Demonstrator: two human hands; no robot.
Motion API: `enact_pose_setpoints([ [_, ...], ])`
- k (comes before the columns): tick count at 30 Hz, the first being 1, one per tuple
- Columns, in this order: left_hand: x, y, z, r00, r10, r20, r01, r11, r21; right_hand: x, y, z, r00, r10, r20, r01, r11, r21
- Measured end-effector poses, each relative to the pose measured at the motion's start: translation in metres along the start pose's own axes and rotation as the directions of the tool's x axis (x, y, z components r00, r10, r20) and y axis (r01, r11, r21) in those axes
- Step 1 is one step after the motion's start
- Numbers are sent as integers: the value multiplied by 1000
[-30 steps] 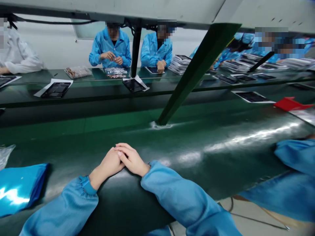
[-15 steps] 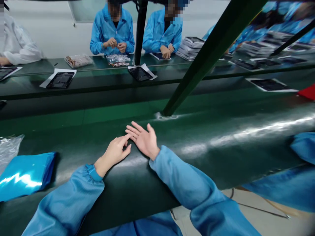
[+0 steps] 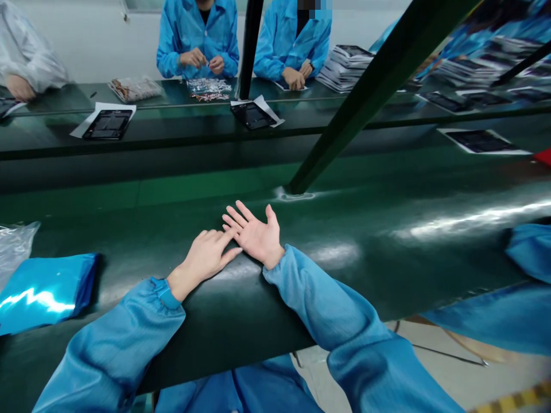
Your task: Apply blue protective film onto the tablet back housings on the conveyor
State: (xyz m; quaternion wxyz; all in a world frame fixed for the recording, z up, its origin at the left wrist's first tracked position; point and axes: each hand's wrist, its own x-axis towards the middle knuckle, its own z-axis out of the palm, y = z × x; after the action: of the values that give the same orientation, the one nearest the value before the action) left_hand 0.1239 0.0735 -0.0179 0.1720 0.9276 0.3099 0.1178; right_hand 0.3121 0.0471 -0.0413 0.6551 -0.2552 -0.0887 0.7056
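Observation:
My left hand (image 3: 205, 256) is palm down over the dark green table (image 3: 224, 338), its index finger stretched out to touch the fingers of my right hand. My right hand (image 3: 258, 236) is turned palm up with its fingers spread, and nothing lies in it. Nothing shows in my left hand either; its thumb stands apart from the index finger while the other fingers are partly bent. To the left lies a shiny blue plastic packet (image 3: 47, 289), with a clear plastic bag (image 3: 17, 246) behind it.
A slanting green post (image 3: 344, 120) rises beyond my hands. Across the line, people in blue coats work near a bag of small parts (image 3: 134, 89), a stack of panels (image 3: 344, 69) and black frames on white sheets (image 3: 107, 123). A blue sleeve (image 3: 531, 252) is at right.
My right hand has opened its fingers wider and turned its palm up more. My left hand has shifted slightly right, its finger still on the right hand. The view has tilted down slightly.

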Motion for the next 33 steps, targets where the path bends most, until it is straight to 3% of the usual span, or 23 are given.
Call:
enact_pose_setpoints([
  [3, 0, 0, -2, 984, -43, -176, -13, 952, -307, 1, 0, 0, 1000, -9, 11, 9, 1000, -21],
  [5, 0, 8, -5, 971, -102, -216, -39, 825, -563, 0, -1, 1, 1000, -7, 11, 7, 999, -38],
  [7, -3, 24, -14, 983, -113, -144, -23, 703, -710, -1, -1, 1, 1000, 1, 14, 0, 999, -51],
  [11, -20, 58, -47, 999, -1, 32, 27, 564, -825, -3, -2, 0, 998, -9, 56, 16, 993, -118],
  [14, -31, 61, -81, 991, -61, 123, 135, 591, -795, -4, -2, 0, 995, -32, 94, 48, 982, -182],
  [17, -28, 41, -106, 955, -232, 187, 297, 696, -653, -2, -2, -1, 995, -15, 96, 30, 986, -165],
  [19, -19, 22, -111, 927, -343, 153, 375, 806, -458, 0, -2, -2, 997, 7, 73, 3, 992, -128],
  [22, -6, 0, -100, 915, -403, -20, 393, 901, -185, 1, -1, -4, 998, 20, 53, -15, 994, -105],
  [27, 3, -16, -53, 900, -345, -265, 392, 908, 148, 1, -1, -4, 999, 1, 53, 5, 993, -114],
  [30, 7, -27, -25, 934, -257, -248, 317, 917, 243, 2, -1, -5, 999, 2, 51, 3, 994, -105],
  [33, 11, -36, -7, 977, -182, -113, 202, 958, 203, 6, 4, -7, 993, -13, 116, 42, 966, -255],
])
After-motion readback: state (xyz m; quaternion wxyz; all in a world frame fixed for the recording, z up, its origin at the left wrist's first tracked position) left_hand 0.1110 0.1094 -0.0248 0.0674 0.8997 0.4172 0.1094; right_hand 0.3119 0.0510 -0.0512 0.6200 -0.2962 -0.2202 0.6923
